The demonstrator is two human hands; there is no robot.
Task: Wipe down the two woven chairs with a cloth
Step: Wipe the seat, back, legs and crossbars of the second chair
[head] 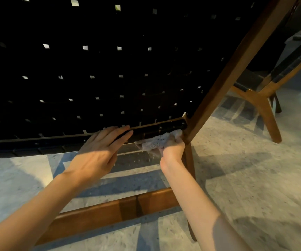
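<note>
A woven chair with black straps and a brown wooden frame fills the view from behind. My left hand lies flat with straight fingers against the bottom rail of its back. My right hand grips a pale fluffy cloth and presses it on the same rail, right beside the upright wooden post. A second woven chair with the same wood legs stands further off at the right.
A wooden cross bar of the near chair runs low across the speckled stone floor under my arms. Something pale and blurred sits at the far right edge.
</note>
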